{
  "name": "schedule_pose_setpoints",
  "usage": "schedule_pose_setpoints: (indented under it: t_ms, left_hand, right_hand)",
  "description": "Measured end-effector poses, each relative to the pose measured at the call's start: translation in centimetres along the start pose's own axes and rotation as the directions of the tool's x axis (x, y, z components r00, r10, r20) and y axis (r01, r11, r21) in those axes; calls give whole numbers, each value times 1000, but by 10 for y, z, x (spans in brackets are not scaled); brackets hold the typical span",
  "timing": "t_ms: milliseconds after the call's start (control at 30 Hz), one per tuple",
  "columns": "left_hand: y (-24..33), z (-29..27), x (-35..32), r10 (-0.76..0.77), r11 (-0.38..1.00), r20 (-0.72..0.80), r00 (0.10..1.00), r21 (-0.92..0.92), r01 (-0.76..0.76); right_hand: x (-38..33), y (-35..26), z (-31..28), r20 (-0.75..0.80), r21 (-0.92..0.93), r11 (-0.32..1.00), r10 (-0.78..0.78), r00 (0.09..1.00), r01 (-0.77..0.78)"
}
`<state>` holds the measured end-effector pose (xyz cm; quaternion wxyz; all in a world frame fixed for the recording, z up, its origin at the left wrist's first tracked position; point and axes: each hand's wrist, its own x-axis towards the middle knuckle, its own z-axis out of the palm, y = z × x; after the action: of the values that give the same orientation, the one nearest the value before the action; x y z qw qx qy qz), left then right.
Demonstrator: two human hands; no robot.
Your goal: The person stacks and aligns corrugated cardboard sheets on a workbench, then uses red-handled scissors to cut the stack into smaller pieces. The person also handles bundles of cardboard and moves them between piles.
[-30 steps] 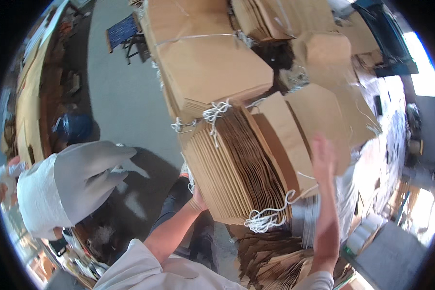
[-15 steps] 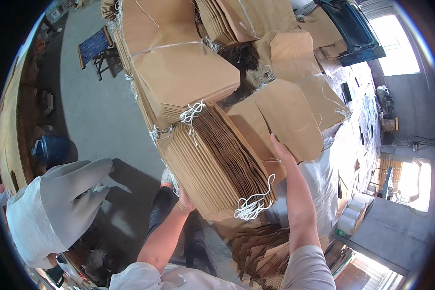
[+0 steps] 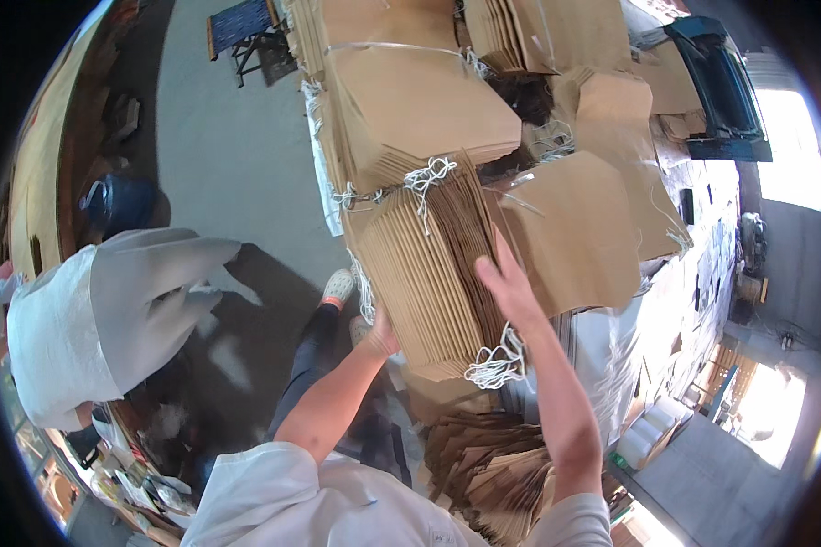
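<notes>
1. From my remote seat, I see that the right hand has shifted: half a second ago it lay by the flat sacks beyond, and now it is against the right side of the thick bundle of folded brown paper sacks.
2. I judge that this braces the bundle from both sides, where earlier only the left hand was against it.
3. The bundle sits ahead of the body, between the hands, its pale folded edges facing left. Behind it rises a tall tied stack of tan paper sacks; just right lies a flat pile of brown paper sacks.
4. The right forearm reaches up and inward, thumb parted from the fingers; I cannot tell whether it pinches any sacks.
5. The left forearm slants in from lower left, its hand low on the bundle's left side (the fingertips are hidden from me, so I cannot tell their grip).
6. A loose tangle of white cord hangs at the bundle's near end, left of the right forearm.
</notes>
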<state>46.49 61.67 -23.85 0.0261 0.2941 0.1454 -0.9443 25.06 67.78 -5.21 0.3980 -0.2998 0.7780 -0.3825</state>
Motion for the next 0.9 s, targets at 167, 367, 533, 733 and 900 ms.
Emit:
schedule_pose_setpoints:
  t_ms: [167, 367, 533, 733, 900]
  left_hand:
    - [-4, 26, -2, 23, 1000, -109, 994, 11, -22]
    - [3, 51, 0, 26, 994, -289, 957, 107, 5]
    - [16, 16, -1, 12, 1000, -131, 991, 17, -10]
    - [13, 86, -30, 97, 990, -364, 926, 134, -51]
    - [17, 81, -13, 193, 957, -408, 893, 279, -79]
  right_hand:
    - [-14, -8, 30, -106, -244, 970, -10, 994, -16]
    - [-16, -15, 29, -169, -253, 967, -33, 985, -11]
    - [-12, -23, 79, -198, -507, 861, -67, 978, -44]
    - [-8, -4, 45, -210, -327, 944, -33, 977, -39]
    - [-15, -11, 67, -209, -422, 906, -67, 976, -28]
